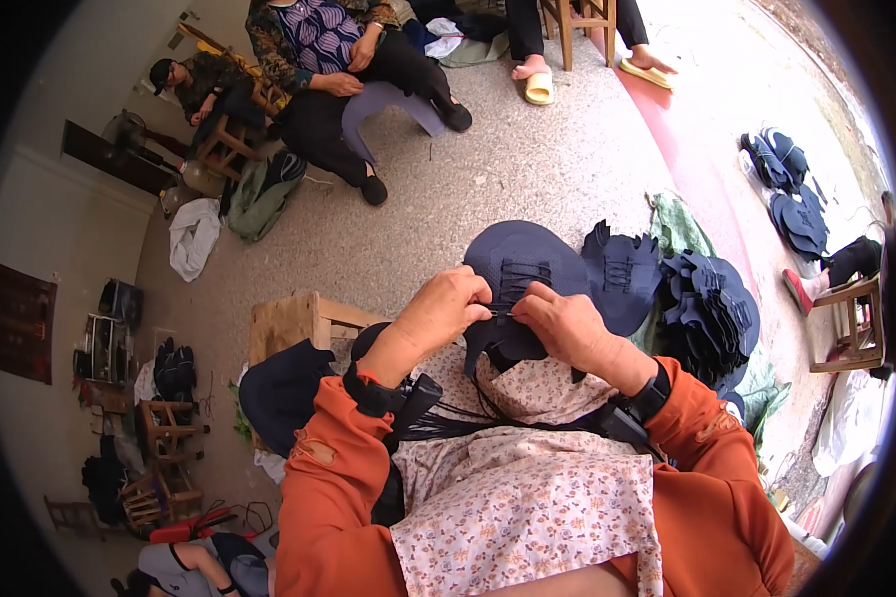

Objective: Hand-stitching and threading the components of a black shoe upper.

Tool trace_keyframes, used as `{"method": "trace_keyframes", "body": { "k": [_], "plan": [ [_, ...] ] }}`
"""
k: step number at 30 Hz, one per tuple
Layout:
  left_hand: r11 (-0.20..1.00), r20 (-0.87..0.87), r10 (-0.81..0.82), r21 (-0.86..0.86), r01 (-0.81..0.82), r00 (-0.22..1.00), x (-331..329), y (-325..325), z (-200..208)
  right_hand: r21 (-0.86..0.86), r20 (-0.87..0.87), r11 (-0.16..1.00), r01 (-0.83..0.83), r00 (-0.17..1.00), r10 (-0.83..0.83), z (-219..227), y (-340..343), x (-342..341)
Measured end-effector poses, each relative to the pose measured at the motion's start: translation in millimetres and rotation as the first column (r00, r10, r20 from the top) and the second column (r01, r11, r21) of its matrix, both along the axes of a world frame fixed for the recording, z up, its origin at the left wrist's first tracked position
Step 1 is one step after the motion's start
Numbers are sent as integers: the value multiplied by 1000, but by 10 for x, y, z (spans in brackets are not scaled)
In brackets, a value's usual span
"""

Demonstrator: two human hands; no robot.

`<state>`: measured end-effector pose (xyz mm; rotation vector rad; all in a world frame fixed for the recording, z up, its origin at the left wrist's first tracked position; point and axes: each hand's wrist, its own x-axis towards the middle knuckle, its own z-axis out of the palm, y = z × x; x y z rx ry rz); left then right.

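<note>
A flat navy shoe upper [518, 239] lies across my lap, with dark lacing [526, 274] threaded over its middle. My left hand [438, 308] is closed in a pinch at the lower end of this lacing. Facing it, my right hand [565, 323] pinches the same dark shoelace, a short stretch of which runs between the fingertips. The fingers partly hide the upper's lower part. Loose black laces [448, 428] hang over the flowered apron [528, 497]. To the right lies another laced upper [622, 284], beside a thick stack of uppers [709, 308].
A wooden stool [284, 328] stands at my left, with a dark upper piece [287, 393] near it. Green sacking [762, 393] lies under the stack. Two seated people [319, 50] [214, 85] are across the floor. More uppers [798, 221] lie at far right.
</note>
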<state>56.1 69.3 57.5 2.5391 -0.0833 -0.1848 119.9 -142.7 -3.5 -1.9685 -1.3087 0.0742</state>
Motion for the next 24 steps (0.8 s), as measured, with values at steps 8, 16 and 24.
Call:
{"method": "trace_keyframes", "body": {
  "k": [8,16,24],
  "plan": [
    [999,-110,28,-38,-33,994,-14,1,33,-35,-2,998,-43,999,43,20,5,29],
    [998,122,-63,28,60,990,-67,52,-54,-36,-29,997,-70,997,69,52,28,44],
    [782,-321,167,-533,-324,932,-28,120,-124,64,-245,992,-111,962,124,78,26,148]
  ]
}}
